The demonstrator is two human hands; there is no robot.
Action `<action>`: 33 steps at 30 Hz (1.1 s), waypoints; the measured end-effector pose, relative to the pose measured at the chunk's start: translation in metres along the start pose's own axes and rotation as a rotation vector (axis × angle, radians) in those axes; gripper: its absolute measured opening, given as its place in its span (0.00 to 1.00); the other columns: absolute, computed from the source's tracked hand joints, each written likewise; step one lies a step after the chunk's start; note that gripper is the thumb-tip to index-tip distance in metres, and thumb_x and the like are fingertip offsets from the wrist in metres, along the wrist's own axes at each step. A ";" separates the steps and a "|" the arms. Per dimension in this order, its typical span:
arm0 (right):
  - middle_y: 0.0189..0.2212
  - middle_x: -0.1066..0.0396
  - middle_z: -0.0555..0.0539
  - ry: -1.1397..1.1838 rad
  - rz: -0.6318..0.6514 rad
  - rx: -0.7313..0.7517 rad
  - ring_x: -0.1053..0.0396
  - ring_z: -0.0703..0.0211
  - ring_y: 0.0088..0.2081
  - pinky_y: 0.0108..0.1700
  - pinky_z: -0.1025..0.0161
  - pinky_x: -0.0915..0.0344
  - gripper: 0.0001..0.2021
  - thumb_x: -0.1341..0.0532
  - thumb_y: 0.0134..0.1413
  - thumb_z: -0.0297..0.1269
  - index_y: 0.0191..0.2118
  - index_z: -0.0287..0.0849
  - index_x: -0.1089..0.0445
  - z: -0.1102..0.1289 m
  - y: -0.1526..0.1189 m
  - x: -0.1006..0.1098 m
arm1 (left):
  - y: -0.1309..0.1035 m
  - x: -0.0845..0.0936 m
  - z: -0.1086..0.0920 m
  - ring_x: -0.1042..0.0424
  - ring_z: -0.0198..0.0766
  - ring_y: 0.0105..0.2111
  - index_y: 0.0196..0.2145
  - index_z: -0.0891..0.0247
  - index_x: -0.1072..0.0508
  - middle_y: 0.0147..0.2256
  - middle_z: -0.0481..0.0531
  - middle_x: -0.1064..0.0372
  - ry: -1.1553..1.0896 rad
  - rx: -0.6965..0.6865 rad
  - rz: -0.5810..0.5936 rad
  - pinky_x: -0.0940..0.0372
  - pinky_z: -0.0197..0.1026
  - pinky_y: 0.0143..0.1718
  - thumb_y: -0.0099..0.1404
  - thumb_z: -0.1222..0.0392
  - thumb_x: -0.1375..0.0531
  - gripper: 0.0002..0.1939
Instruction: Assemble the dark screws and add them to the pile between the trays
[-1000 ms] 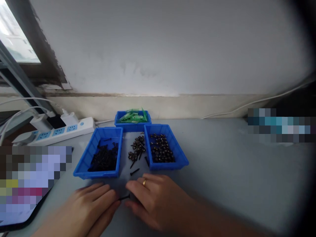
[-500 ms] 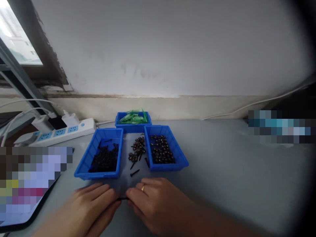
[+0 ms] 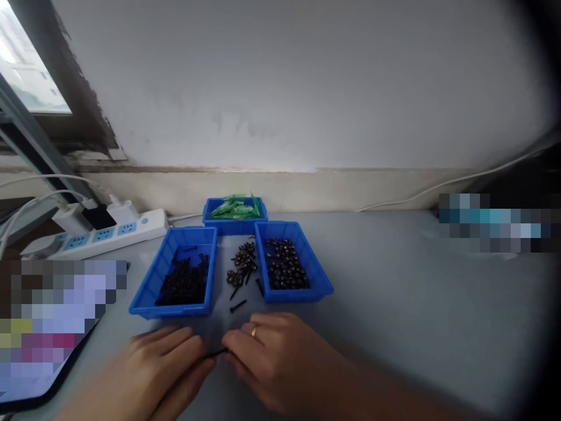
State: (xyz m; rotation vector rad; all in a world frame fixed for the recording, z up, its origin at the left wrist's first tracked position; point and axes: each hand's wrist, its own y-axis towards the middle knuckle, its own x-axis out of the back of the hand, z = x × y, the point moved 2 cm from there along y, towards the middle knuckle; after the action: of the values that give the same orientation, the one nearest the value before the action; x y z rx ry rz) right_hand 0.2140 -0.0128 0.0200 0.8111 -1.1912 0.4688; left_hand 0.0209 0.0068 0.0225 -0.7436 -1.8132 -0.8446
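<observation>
My left hand (image 3: 162,362) and my right hand (image 3: 276,356) meet low in the view, both with fingers closed in a pinch. Between them runs a thin black screw (image 3: 217,353), its ends hidden by the fingertips; it slants slightly up toward the right. Just beyond my hands lies a loose black screw (image 3: 238,306) on the table. Behind my left hand, a blue tray (image 3: 169,311) holds a heap of black screws (image 3: 184,283). A second blue tray (image 3: 322,286), beyond my right hand, contains many small dark, shiny pieces (image 3: 287,272). Between these trays is a pile of dark small parts (image 3: 241,263).
A third blue tray (image 3: 234,223) with green pieces (image 3: 235,207) stands near the wall. At left are a white power strip (image 3: 127,234) with plugs and a pixelated screen-like device (image 3: 56,327). A white cable (image 3: 421,199) runs along the right.
The screw between my fingers has tilted, its right end now a little higher. Both hands keep their pinch in nearly the same place. The view has shifted slightly.
</observation>
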 end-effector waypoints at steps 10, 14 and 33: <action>0.24 0.32 0.51 0.002 0.017 0.013 0.35 0.61 0.26 0.27 0.62 0.45 0.06 0.45 0.61 0.27 0.32 0.39 0.34 0.001 0.000 0.002 | -0.006 -0.004 0.001 0.28 0.34 0.24 0.33 0.56 0.34 0.26 0.43 0.32 0.044 -0.039 -0.065 0.37 0.35 0.24 0.72 0.59 0.50 0.10; 0.24 0.32 0.51 0.008 0.048 0.021 0.36 0.61 0.25 0.26 0.62 0.46 0.07 0.45 0.61 0.27 0.31 0.39 0.34 0.002 0.000 0.001 | -0.003 0.000 -0.001 0.27 0.33 0.26 0.36 0.56 0.33 0.28 0.43 0.30 0.079 -0.063 -0.129 0.36 0.34 0.25 0.73 0.58 0.52 0.10; 0.22 0.33 0.52 0.052 -0.093 0.065 0.37 0.61 0.24 0.25 0.61 0.45 0.14 0.47 0.67 0.36 0.29 0.40 0.34 0.004 0.001 0.002 | -0.002 0.006 -0.010 0.28 0.32 0.27 0.39 0.57 0.35 0.29 0.44 0.30 0.063 -0.152 -0.195 0.35 0.34 0.27 0.72 0.64 0.54 0.09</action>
State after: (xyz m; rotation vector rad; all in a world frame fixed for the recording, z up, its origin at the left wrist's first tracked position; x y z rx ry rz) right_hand 0.2117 -0.0153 0.0227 0.9017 -1.0897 0.4514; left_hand 0.0225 -0.0018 0.0305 -0.6339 -1.7994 -1.1318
